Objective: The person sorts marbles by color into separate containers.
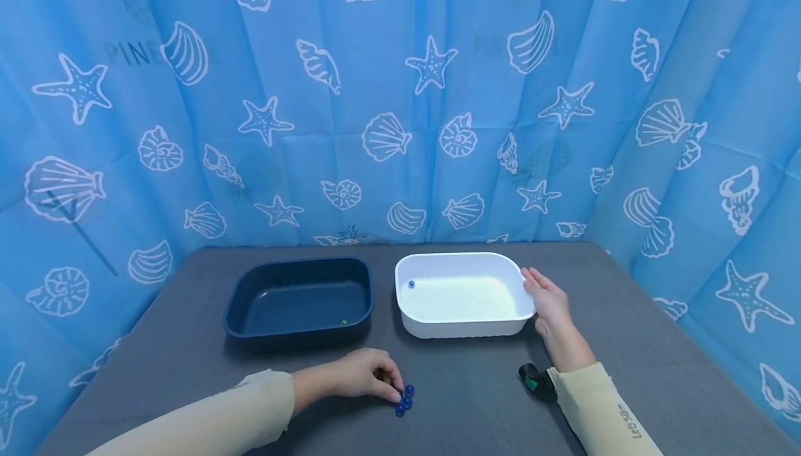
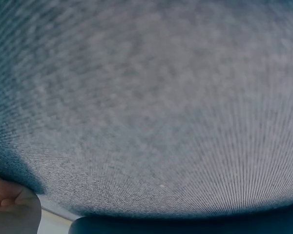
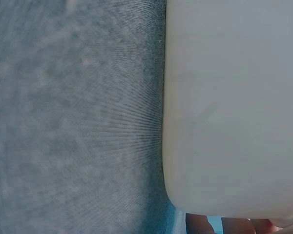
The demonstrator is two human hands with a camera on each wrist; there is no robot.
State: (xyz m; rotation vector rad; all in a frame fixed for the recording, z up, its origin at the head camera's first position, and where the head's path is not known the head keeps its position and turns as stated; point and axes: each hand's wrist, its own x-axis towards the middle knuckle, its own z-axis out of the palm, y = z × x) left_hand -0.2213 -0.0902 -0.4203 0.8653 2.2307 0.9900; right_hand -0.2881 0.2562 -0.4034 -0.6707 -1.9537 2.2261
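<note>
My left hand is low over the table in the head view, its thumb and forefinger pinching a small blue marble. Several other blue marbles lie close beside those fingertips. At the right end of the white basin, my right hand holds the rim, with fingers along the outside. One blue marble sits inside this basin at its left. A green marble lies in the dark blue basin. The left wrist view catches only part of the left hand; fingers show past the white wall in the right wrist view.
Grey cloth covers the table. Both basins stand side by side towards the back. A blue curtain with shells and starfish hangs behind. Under the right wrist sits a black strapped device.
</note>
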